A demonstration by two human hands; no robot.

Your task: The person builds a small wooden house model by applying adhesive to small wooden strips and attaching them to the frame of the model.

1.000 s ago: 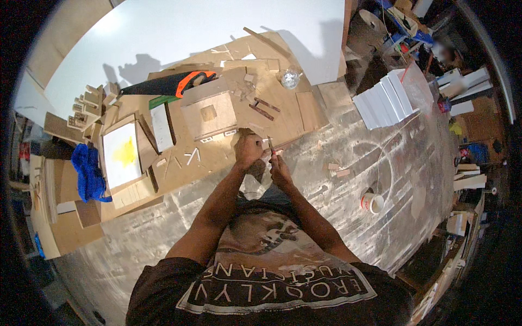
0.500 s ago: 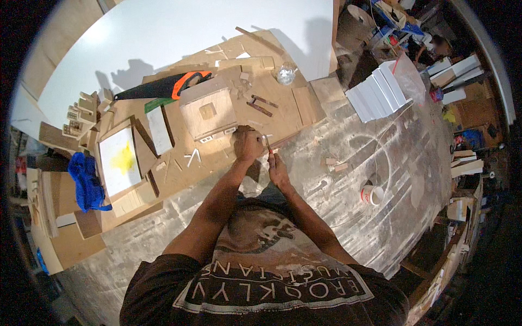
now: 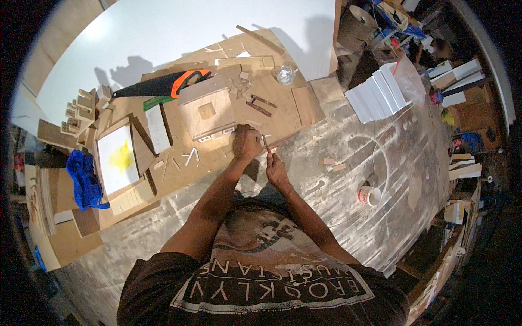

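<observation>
At the near edge of the board-topped workbench [image 3: 215, 155], my left hand [image 3: 248, 144] is closed, pinching a small thin white strip [image 3: 266, 136]. My right hand [image 3: 277, 171] grips a slim red-handled tool [image 3: 268, 150], its narrow tip up against that strip; the tool's exact kind is too small to make out. Just left of my hands stands a small wooden model house [image 3: 213, 106] with a square opening in its top and white window frames along its near side. Short white strips [image 3: 191, 156] lie in front of it.
Behind the model rests a handsaw [image 3: 152, 87] with an orange-and-black handle. A clear glass jar [image 3: 285, 75] and brown H-shaped piece [image 3: 261, 105] lie right of it. A blue cloth [image 3: 84, 182] hangs at left. On the floor are a white bucket [image 3: 370, 195] and stacked white panels [image 3: 378, 95].
My right hand and the tool have shifted slightly left and down. The left hand keeps its hold almost unmoved. The whole view has shifted a little.
</observation>
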